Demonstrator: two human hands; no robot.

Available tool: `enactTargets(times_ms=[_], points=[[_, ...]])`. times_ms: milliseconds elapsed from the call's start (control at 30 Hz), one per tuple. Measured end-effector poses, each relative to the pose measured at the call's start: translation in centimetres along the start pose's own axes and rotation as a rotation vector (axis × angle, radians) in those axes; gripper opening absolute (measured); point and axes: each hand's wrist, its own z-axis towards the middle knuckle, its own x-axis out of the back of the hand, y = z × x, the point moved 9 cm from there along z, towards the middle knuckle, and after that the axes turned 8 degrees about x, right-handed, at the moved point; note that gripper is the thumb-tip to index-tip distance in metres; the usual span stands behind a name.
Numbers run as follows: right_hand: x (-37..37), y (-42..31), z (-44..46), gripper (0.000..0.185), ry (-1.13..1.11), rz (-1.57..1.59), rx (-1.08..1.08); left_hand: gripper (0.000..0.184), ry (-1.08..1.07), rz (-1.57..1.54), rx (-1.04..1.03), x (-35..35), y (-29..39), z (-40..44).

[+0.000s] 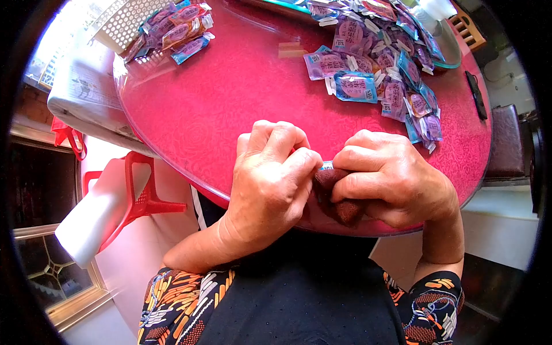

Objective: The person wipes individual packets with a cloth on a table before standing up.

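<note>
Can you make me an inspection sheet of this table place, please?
Surface: glossy red patterned tabletop.
Job's things: brown cloth around a small packet, mostly hidden; heaped jelly pouches, far right.
Clutter: more pouches at a white perforated basket, far left; black object near the right edge, unclear what.
Hands: left hand pinched at the packet; right hand gripping the cloth.
Cables: nothing seen.
Surroundings: red plastic stool, left; dark chair, right.
</note>
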Motion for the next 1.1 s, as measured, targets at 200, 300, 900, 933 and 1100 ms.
enactTargets(times_ms=[200, 300, 900, 933, 1100], points=[[-0.4, -0.4, 0.1, 0.029, -0.030, -0.210, -0.091, 0.026, -0.016, 0.022, -0.009, 0.0, 0.2, 0.1], [-1.0, -1.1, 0.1, 0.027, -0.144, -0.261, -0.139, 0.025, -0.022, 0.034, -0.007, -0.2, 0.3, 0.1], [-0.4, -1.1, 0.3, 0.029, 0.034, -0.217, -0.042, 0.026, 0.007, -0.016, -0.110, 0.0, 0.3, -0.4], [-0.4, -1.1, 0.3, 0.028, 0.034, -0.218, -0.044, 0.026, -0.005, -0.009, -0.104, 0.0, 0.4, -0.3], [-0.5, -1.0, 0.1, 0.027, 0.020, -0.199, -0.059, 0.027, -0.044, 0.022, -0.068, 0.0, 0.5, 0.0]])
